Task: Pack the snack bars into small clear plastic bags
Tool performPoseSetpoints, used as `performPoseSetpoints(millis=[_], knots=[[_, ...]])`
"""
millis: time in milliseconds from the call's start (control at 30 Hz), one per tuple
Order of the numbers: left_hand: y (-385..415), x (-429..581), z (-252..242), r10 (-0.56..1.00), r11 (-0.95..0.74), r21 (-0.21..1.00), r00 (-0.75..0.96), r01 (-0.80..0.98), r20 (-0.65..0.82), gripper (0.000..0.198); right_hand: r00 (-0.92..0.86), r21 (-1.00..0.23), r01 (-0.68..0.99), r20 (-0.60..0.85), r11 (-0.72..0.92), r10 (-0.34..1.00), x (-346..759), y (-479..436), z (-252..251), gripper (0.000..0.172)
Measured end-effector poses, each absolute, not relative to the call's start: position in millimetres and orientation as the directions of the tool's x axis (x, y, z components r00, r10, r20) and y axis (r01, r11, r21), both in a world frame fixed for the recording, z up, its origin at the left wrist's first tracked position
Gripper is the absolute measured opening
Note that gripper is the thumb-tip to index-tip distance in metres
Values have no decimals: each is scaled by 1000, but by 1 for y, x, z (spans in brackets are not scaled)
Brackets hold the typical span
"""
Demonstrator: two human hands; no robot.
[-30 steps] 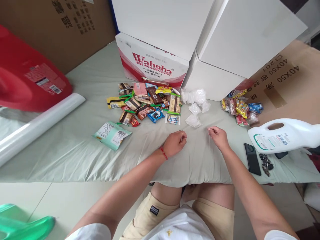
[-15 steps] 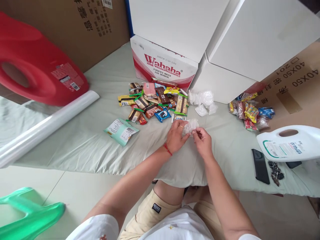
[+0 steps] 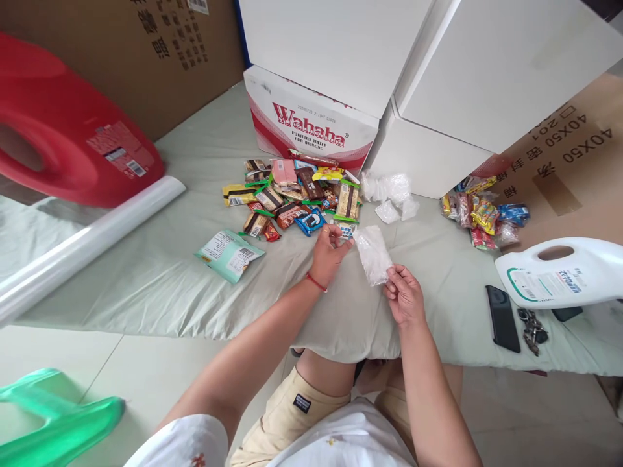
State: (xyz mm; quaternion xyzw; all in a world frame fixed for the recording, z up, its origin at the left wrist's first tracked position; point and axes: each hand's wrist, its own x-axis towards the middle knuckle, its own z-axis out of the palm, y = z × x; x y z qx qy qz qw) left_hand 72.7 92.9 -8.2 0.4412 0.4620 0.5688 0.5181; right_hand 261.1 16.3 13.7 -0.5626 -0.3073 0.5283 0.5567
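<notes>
A clear plastic bag (image 3: 374,256), flattened out and slightly crinkled, is stretched between my two hands above the cloth. My left hand (image 3: 331,254), with a red string on its wrist, pinches the upper left corner. The lower right corner is between the thumb and fingers of my right hand (image 3: 403,293). Just beyond my left hand lies a heap of wrapped snacks (image 3: 296,198) in several colours. More crumpled clear bags (image 3: 389,189) lie behind the held one. A light green snack packet (image 3: 230,255) rests flat to the left of my left hand.
Behind stand a Wahaba-style printed water carton (image 3: 311,123) and white boxes (image 3: 438,143). A red jug (image 3: 73,130) and a plastic film roll (image 3: 97,240) are left. Bagged snacks (image 3: 484,214), a white jug (image 3: 559,272), a phone (image 3: 503,318) and keys (image 3: 534,331) lie right.
The bag was bunched up between my hands and is now spread out flat. My right hand has moved down and slightly right, and my left hand has shifted left.
</notes>
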Motion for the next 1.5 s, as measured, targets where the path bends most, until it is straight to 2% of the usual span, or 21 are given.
performPoseSetpoints(millis=[67,167,233,333,433,533,600,700,900,1033,1100,1200,1267,1367,1500], knots=[[88,74,-5,989,-143,978,-49,-152,137,35,344,-980,-161,-171,-121,923,257,15,12,39],[80,80,-2,949,-106,982,280,-154,146,43,374,-995,87,-17,-53,927,246,13,8,31],[76,86,-3,905,-68,991,410,-115,110,47,313,-960,280,92,1,945,238,10,6,24],[75,90,-6,912,-30,991,403,-130,80,48,172,-885,454,197,100,965,227,3,6,16],[76,89,-7,932,31,981,359,-194,41,46,124,-917,387,160,101,979,223,1,5,21],[76,86,-7,921,15,985,387,-174,54,40,215,-970,241,87,34,973,226,10,3,31],[76,86,-7,918,-3,990,393,-144,60,35,240,-976,219,71,17,968,229,22,2,32],[78,86,-10,937,28,990,350,-136,21,30,192,-982,189,30,-8,981,233,44,4,31],[86,81,-13,974,66,974,227,-218,-15,35,-32,-986,-27,-161,-162,986,253,72,11,36],[88,81,-15,976,59,975,215,-213,-13,38,44,-979,-159,-137,-129,990,263,73,7,40],[86,83,-16,968,17,989,251,-148,21,37,66,-993,-107,-65,-58,996,261,70,2,40],[82,85,-15,941,-51,998,331,-49,64,36,37,-994,98,47,43,998,256,66,-6,35],[81,84,-13,933,-65,997,352,-30,72,37,48,-982,173,86,76,995,254,65,-10,30],[80,83,-9,944,-37,995,323,-97,67,40,54,-986,160,51,41,997,256,64,-13,28],[83,83,-8,952,-41,984,291,-175,91,43,-55,-979,199,25,36,998,257,62,-12,25]])
